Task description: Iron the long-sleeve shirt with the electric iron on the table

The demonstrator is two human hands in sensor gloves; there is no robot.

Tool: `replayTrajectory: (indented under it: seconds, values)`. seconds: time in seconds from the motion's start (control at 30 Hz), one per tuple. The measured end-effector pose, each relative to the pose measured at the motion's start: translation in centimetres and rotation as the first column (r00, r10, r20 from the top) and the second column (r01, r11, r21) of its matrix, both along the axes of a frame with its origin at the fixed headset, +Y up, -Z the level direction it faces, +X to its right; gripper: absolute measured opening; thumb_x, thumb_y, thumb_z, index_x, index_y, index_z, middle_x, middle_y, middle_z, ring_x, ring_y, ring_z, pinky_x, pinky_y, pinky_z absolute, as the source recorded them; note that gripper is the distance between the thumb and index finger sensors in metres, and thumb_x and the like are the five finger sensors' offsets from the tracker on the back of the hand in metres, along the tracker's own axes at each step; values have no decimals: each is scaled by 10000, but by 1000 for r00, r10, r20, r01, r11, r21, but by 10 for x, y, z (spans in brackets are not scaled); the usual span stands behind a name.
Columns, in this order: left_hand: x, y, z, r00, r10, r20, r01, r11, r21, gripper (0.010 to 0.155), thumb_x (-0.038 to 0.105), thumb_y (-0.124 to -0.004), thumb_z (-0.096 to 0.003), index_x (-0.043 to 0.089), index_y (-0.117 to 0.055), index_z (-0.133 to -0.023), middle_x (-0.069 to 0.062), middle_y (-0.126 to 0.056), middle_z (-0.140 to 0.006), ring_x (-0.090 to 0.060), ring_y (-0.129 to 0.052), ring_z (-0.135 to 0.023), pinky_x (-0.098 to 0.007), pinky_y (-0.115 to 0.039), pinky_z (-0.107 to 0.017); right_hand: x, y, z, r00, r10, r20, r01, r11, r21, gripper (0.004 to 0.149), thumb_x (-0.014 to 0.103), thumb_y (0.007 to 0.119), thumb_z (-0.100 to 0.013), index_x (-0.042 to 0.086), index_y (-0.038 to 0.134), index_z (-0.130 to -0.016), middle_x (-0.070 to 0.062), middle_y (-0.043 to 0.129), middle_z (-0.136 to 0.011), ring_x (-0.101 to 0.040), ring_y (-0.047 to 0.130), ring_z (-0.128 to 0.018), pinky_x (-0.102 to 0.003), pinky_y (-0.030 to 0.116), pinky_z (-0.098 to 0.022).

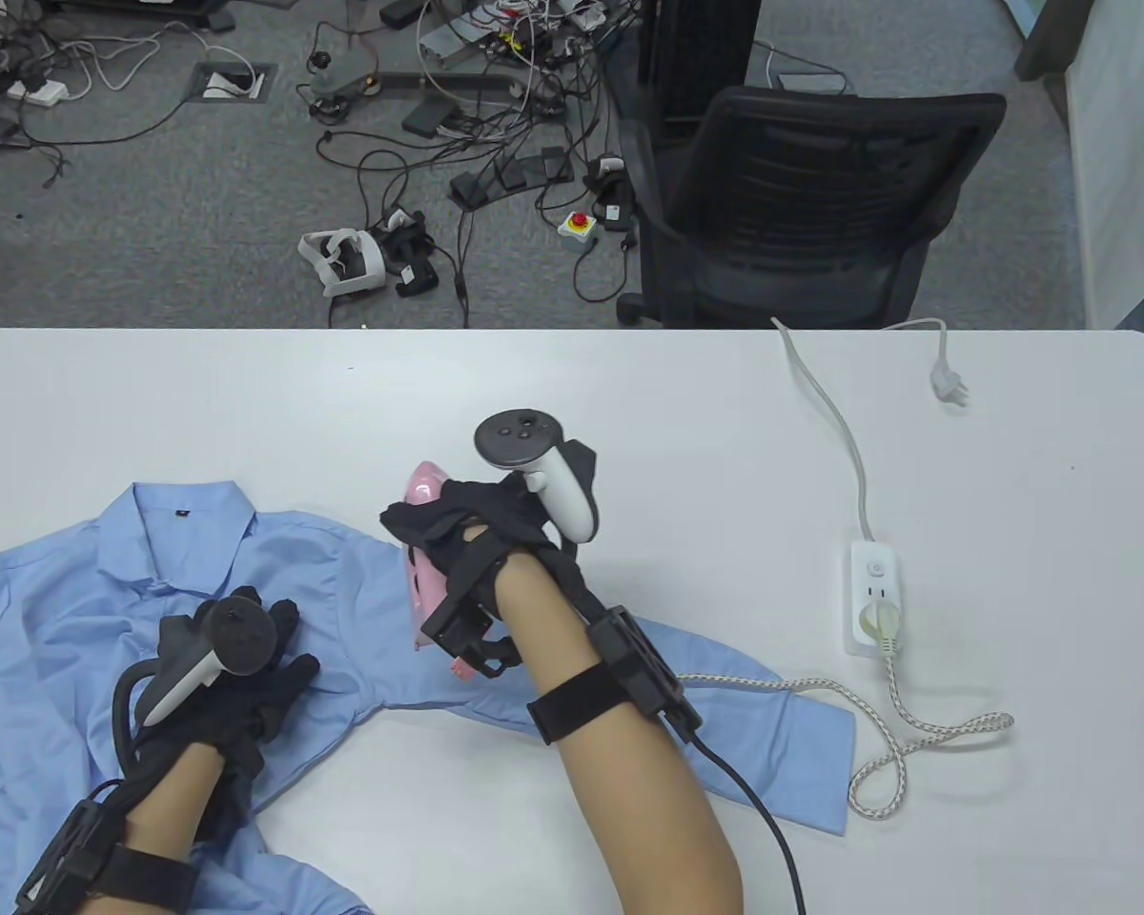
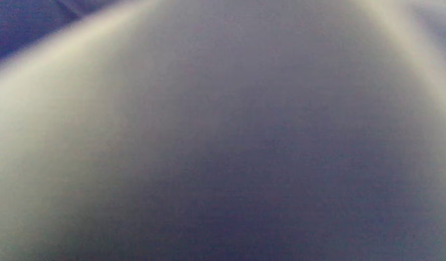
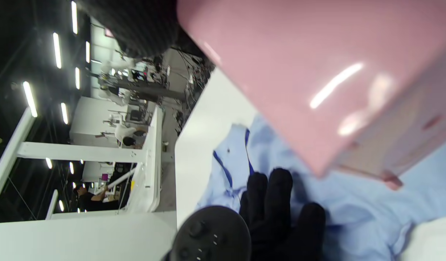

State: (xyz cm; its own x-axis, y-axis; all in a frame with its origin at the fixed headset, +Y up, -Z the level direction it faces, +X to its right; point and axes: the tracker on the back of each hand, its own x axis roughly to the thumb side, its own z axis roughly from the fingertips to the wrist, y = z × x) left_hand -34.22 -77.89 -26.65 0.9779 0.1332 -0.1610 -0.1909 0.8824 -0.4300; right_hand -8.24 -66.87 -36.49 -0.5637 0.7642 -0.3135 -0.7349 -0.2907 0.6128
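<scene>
A light-blue long-sleeve shirt (image 1: 48, 610) is spread over the left part of the white worktop (image 1: 629, 400), and the left hand (image 1: 248, 667) is laid flat on its chest panel with the fingers extended. Just to the right, the pink electric iron (image 1: 426, 562) is gripped by the closed right hand (image 1: 477, 543) above the shirt's sleeve. At the far right, the iron's braided cord (image 1: 901, 734) is plugged into a white power strip (image 1: 875, 596) on the worktop.
</scene>
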Motion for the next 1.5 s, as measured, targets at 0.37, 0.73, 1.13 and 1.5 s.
replayTrajectory:
  seconds: [0.37,0.73,1.13,1.5]
  values:
    - [12,1,0,996,-48,74,49,999,-9,633,602,-589,-538,465,-288,-1078,43,-70,-1211,-306,-84,-1110,-660,-115,-733,-55,-94,-6,997,-77,-16,73,979,-192,625,511,682,-429,70,551,-852,-54,709,-671,-235,906,-486,-396,766,-319]
    - [23,-11,2,987,-23,159,41,993,-110,629,612,-574,-534,506,-238,-1055,83,-66,-1210,-314,-73,-1110,-654,-98,-737,-43,-106,3,991,-53,124,79,973,-218,633,521,679,-428,66,554,-850,-34,716,-677,-205,929,-486,-360,799,-307]
    - [26,-12,2,985,-63,158,80,992,-101,683,682,-576,-510,486,-227,-1063,60,-69,-1213,-342,-97,-1108,-665,-139,-745,34,-104,26,961,-13,275,72,976,-206,625,521,683,-421,67,572,-836,-32,729,-663,-201,941,-477,-362,813,-297]
    - [29,-12,2,983,-98,154,112,990,-88,684,690,-558,-511,477,-220,-1065,40,-82,-1216,-361,-123,-1107,-671,-168,-748,95,-104,46,935,-11,354,94,971,-219,616,522,690,-417,72,587,-824,-34,736,-655,-203,945,-478,-368,818,-297]
